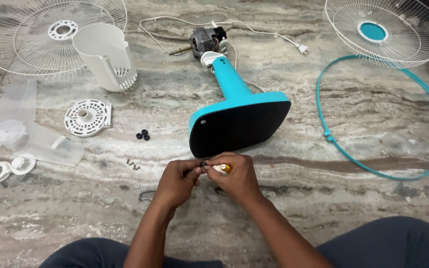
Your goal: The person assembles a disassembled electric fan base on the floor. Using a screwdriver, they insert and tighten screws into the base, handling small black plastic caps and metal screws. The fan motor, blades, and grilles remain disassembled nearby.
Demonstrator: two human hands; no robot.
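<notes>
A teal fan stand lies on its side on the marble floor, its black underside facing me and its neck pointing away to the bare motor. My right hand grips a screwdriver with a yellow handle, just in front of the base's lower edge. My left hand meets it from the left, fingertips pinching something small and dark at the tool's tip; what it is cannot be made out.
White rear grille and white motor cover lie far left, with a clear blade, round vented plate, white nuts, black rubber feet and loose screws. Front grille and teal ring lie right.
</notes>
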